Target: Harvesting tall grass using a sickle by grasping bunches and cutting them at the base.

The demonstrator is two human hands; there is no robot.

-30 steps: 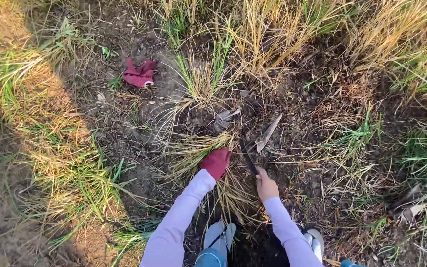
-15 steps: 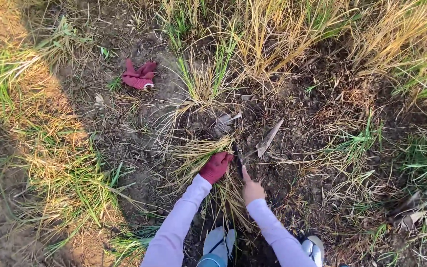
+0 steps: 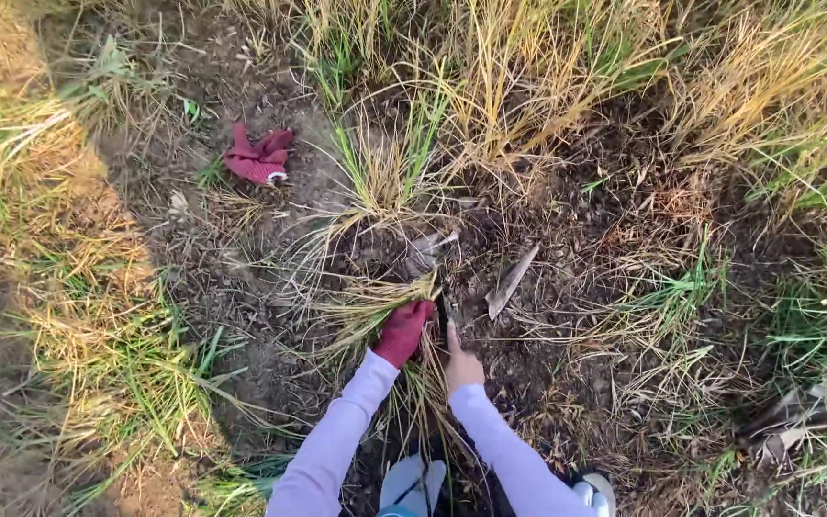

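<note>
Left hand (image 3: 404, 330), in a red glove, closed around a tuft of dry grass (image 3: 375, 304) just ahead of the knees; right hand (image 3: 461, 366), bare, fingers wrapped on the handle of a small dark blade (image 3: 446, 311) set close beside the glove. Best kept: tuft pulled taut and bunched, blade low near the roots, edge angled away from the gloved fingers. Spare red glove (image 3: 257, 159) lying on bare soil (image 3: 567, 191) well apart, up left

The left hand (image 3: 402, 331) wears a dark red glove; the right hand (image 3: 461, 368) is bare. Sleeves (image 3: 337, 442) are pale lilac. Beyond the hands to the left lies a matching red glove (image 3: 257, 159) among yellow-green grass (image 3: 375, 306).
</note>
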